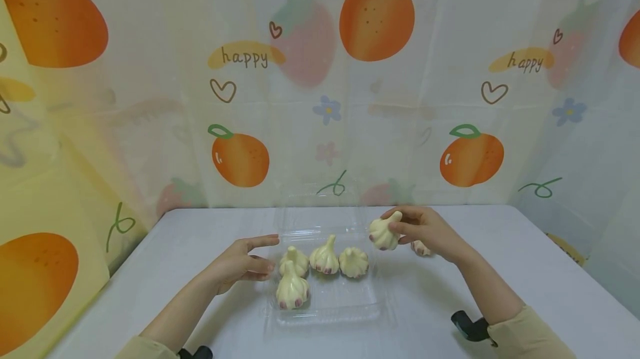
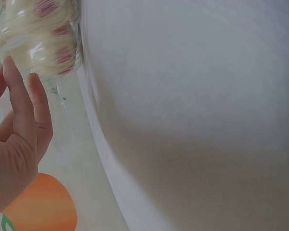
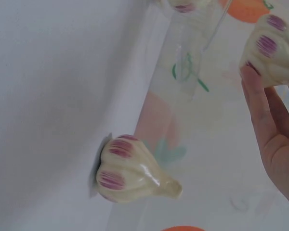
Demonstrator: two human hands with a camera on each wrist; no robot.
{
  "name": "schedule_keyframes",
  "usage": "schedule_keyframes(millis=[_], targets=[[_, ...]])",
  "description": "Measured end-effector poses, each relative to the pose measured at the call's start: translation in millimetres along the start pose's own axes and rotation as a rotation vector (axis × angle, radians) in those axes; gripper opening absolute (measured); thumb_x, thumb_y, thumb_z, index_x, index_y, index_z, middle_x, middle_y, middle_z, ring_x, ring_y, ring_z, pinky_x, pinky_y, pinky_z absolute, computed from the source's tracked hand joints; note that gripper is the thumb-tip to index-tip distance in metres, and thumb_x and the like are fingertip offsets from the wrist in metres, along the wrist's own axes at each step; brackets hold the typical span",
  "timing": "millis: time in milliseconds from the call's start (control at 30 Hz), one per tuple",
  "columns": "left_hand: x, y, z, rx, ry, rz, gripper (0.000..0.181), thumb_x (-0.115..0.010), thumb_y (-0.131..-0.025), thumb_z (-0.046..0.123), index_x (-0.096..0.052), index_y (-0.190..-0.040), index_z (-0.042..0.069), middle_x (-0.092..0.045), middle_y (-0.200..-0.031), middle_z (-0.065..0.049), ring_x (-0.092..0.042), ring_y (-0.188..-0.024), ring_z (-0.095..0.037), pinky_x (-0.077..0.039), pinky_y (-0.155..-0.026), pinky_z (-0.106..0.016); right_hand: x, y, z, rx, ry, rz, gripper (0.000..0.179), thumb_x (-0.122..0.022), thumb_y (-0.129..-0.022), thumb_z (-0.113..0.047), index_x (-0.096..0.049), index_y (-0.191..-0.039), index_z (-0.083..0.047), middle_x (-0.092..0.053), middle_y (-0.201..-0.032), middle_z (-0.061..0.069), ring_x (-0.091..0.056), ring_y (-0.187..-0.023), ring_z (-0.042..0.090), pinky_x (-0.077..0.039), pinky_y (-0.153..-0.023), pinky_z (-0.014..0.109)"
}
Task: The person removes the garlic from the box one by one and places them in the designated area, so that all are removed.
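My right hand [image 1: 425, 231] pinches a garlic bulb [image 1: 385, 233] between fingers and thumb, held up by the right side of a clear plastic box [image 1: 345, 295]. In the right wrist view, that hand's fingers [image 3: 256, 96] press against the bulb's purple-streaked side. Inside the box, garlic bulbs [image 1: 325, 257] stand along the back and left; one bulb [image 1: 292, 288] is nearest the front. My left hand [image 1: 240, 263] is at the box's left wall, its loosely extended fingertips right at the plastic. Seen from the left wrist, its fingers [image 2: 20, 96] reach toward the wall over the bulbs.
Another garlic bulb [image 3: 135, 171] lies on the white table [image 1: 210, 225], partly hidden behind my right hand in the head view. The box's transparent lid [image 1: 320, 209] stands raised at the back. A fruit-printed curtain [image 1: 390, 142] hangs behind the table.
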State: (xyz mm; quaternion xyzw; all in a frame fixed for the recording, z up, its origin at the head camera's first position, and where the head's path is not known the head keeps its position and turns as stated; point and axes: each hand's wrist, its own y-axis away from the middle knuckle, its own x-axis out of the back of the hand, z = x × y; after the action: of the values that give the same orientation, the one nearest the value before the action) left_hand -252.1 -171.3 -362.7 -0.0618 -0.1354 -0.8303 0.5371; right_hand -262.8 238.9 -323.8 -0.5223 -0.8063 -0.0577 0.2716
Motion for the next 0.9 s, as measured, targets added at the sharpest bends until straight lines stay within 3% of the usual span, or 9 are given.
schedule_keyframes(millis=[467,900], targets=[[0.5,0.1,0.2,-0.008,0.003,-0.007,0.069,-0.067,-0.088,0.002,-0.038,-0.150,0.000,-0.033,-0.157,-0.023,-0.064,-0.087,-0.012,-0.062,-0.082,-0.027,9,0.6,4,-0.068,0.008,0.118,0.033,-0.062,-0.097,-0.033,-0.064,-0.123,-0.012,-0.068,-0.111,0.007,-0.067,-0.095,0.014,-0.061,-0.084,0.037],[0.5,0.2,0.0,-0.006,0.004,-0.007,0.069,-0.068,-0.088,0.003,-0.038,-0.150,0.000,-0.032,-0.158,-0.021,-0.063,-0.086,-0.012,-0.062,-0.082,-0.027,13,0.8,5,-0.013,-0.021,0.310,0.038,-0.060,-0.099,-0.029,-0.062,-0.126,-0.003,-0.068,-0.104,-0.014,-0.068,-0.093,0.001,-0.063,-0.082,0.026]])
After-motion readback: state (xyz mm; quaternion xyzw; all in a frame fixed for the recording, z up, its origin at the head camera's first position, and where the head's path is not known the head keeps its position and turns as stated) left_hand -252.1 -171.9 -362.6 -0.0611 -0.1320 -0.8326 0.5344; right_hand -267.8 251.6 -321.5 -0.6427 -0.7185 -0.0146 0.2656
